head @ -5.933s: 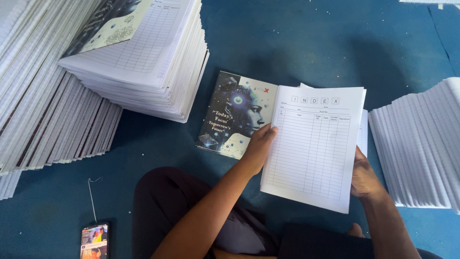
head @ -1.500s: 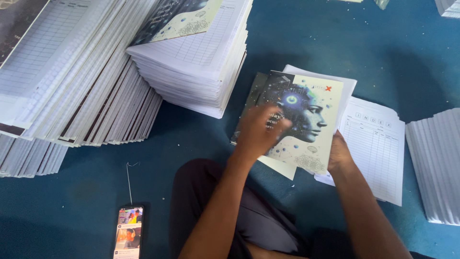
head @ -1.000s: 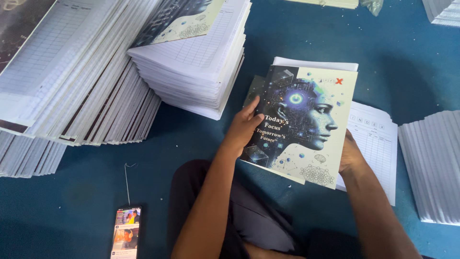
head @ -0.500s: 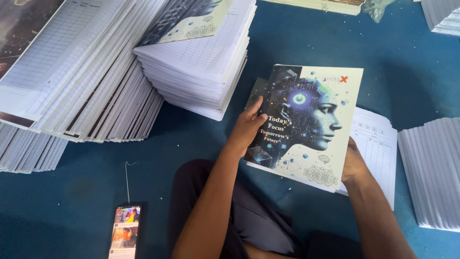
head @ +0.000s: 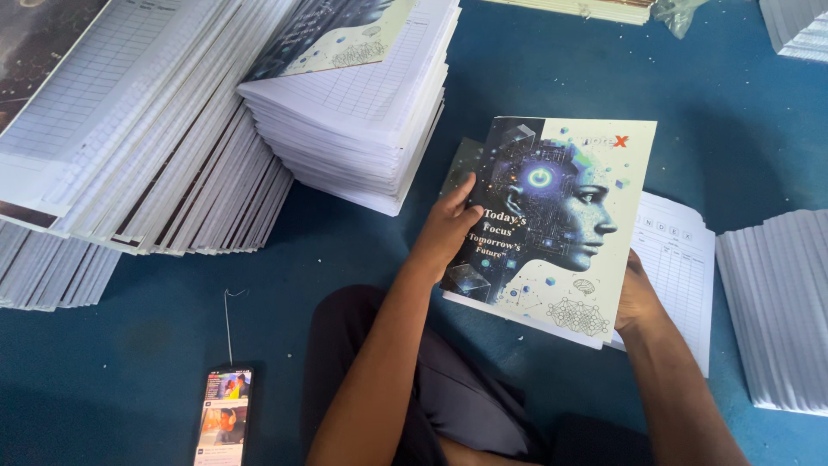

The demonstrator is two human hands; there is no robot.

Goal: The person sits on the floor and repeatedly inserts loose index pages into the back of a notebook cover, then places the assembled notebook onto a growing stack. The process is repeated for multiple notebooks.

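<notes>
Both hands, left [head: 444, 233] and right [head: 636, 298], grip the notebook [head: 552, 220] by its edges (fingers curled, thumbs on its cover).

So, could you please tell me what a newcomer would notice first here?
The glossy notebook with a blue digital face on its cover, held at centre by the left hand and right hand. Tall stacks of white ruled page blocks fill the upper left, on the blue floor.

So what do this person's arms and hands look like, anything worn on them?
Both forearms are bare, with no sleeves in view. The left hand and right hand wear no gloves, and no rings, watch or bracelets can be seen. Dark trousers cover the legs below.
</notes>
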